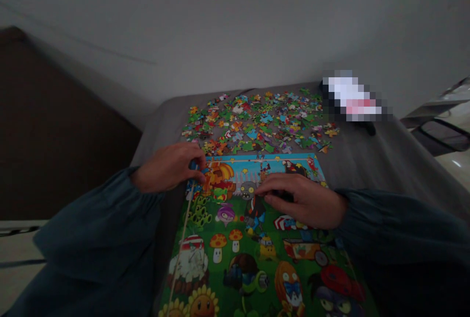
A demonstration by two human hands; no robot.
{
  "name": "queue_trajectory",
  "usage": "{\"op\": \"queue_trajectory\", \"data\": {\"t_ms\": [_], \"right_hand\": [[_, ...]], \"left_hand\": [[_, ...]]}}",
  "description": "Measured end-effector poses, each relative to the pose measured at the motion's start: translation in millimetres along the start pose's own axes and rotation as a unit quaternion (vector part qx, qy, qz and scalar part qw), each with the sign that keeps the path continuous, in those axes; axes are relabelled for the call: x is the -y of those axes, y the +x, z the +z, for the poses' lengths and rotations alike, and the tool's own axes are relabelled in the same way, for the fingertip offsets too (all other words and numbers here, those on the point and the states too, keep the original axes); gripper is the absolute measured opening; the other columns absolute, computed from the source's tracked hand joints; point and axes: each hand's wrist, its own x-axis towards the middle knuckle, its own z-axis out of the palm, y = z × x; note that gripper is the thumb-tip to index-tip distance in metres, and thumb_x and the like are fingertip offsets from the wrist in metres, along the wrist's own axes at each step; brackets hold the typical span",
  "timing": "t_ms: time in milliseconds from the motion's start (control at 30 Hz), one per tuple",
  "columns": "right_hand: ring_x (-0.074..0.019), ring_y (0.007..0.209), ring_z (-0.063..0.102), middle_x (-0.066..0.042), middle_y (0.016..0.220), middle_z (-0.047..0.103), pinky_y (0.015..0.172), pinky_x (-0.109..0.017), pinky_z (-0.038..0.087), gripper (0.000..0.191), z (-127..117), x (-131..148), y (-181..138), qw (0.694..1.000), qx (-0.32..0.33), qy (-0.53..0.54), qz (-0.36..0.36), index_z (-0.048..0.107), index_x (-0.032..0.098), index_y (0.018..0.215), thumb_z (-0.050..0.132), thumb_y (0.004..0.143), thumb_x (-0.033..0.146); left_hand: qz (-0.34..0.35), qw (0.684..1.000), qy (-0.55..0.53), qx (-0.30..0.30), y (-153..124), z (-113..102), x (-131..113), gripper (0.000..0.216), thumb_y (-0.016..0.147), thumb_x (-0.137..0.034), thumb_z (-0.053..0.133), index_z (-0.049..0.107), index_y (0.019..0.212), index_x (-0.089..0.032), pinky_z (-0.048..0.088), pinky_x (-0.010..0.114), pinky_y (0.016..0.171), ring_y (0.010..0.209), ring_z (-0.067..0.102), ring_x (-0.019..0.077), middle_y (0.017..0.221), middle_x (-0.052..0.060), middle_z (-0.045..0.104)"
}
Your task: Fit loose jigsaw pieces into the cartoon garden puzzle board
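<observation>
A puzzle board [253, 243] with cartoon plants and zombies on a green and blue picture lies in front of me, framed by a thin pale border line. My left hand [171, 166] is at its far left corner. The thumb and forefinger are bent and apart there, with the board's blue edge showing between them; I see no piece in them. My right hand [303, 199] rests over the upper right of the board, fingers stretched out, their tips by the grey zombie's head [249, 190]. Its palm side is hidden.
Many loose puzzle pieces [257, 121] are spread beyond the board on a grey cloth-covered surface [389, 170]. A dark object with a blurred-out face [350, 94] lies at the back right. A pale wall [235, 28] rises behind; a dark brown panel [55, 131] stands left.
</observation>
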Motion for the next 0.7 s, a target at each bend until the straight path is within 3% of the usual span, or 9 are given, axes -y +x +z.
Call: {"op": "queue_trajectory", "data": {"t_ms": [100, 267, 433, 533, 700], "right_hand": [[-0.0176, 0.095, 0.069, -0.008, 0.107, 0.073, 0.085, -0.033, 0.056, 0.025, 0.2, -0.9, -0.6, 1.0, -0.004, 0.001, -0.001, 0.072, 0.019, 0.113, 0.051, 0.098, 0.023], [-0.018, 0.092, 0.069, -0.008, 0.102, 0.073, 0.084, -0.034, 0.055, 0.027, -0.8, -0.5, 0.2, 1.0, 0.005, -0.002, -0.004, 0.072, 0.017, 0.112, 0.049, 0.099, 0.023], [-0.0184, 0.098, 0.07, -0.006, 0.107, 0.075, 0.089, -0.034, 0.057, 0.026, 1.7, 1.4, -2.1, 1.0, -0.004, -0.006, 0.011, 0.072, 0.023, 0.113, 0.051, 0.099, 0.024], [-0.0204, 0.099, 0.071, -0.006, 0.107, 0.076, 0.089, -0.035, 0.058, 0.025, 5.2, -1.8, -2.9, 1.0, -0.015, -0.008, 0.012, 0.074, 0.026, 0.109, 0.051, 0.1, 0.032], [-0.0216, 0.101, 0.072, -0.007, 0.108, 0.076, 0.088, -0.035, 0.058, 0.028, 7.3, -3.6, -2.0, 1.0, -0.015, -0.006, 0.0, 0.074, 0.025, 0.108, 0.049, 0.101, 0.035]], "left_hand": [[-0.004, 1.0, -0.005, 0.006, -2.5, -3.3, 5.8, 0.03, 0.076, -0.052, 0.078, 0.068, 0.077, -0.024, 0.039, 0.03, 0.072, 0.082, 0.061, 0.0209, 0.085, 0.0, 0.068], [-0.001, 0.999, -0.001, -0.045, -5.6, -5.8, 10.0, 0.032, 0.083, -0.054, 0.069, 0.066, 0.085, -0.023, 0.042, 0.034, 0.079, 0.087, 0.06, 0.0228, 0.092, 0.003, 0.066], [-0.018, 0.998, 0.035, -0.038, -4.7, 6.0, 2.4, 0.054, 0.077, -0.068, 0.072, 0.064, 0.102, -0.021, 0.042, 0.044, 0.097, 0.11, 0.054, 0.0306, 0.114, 0.009, 0.059], [-0.076, 0.996, 0.035, -0.009, -3.5, 11.5, 6.5, 0.06, 0.073, -0.067, 0.076, 0.062, 0.108, -0.021, 0.042, 0.048, 0.1, 0.114, 0.051, 0.0328, 0.122, 0.011, 0.053], [-0.111, 0.992, 0.041, -0.031, -2.3, 11.0, 15.3, 0.058, 0.076, -0.068, 0.074, 0.06, 0.11, -0.023, 0.039, 0.051, 0.103, 0.12, 0.046, 0.0347, 0.124, 0.01, 0.05]]}}
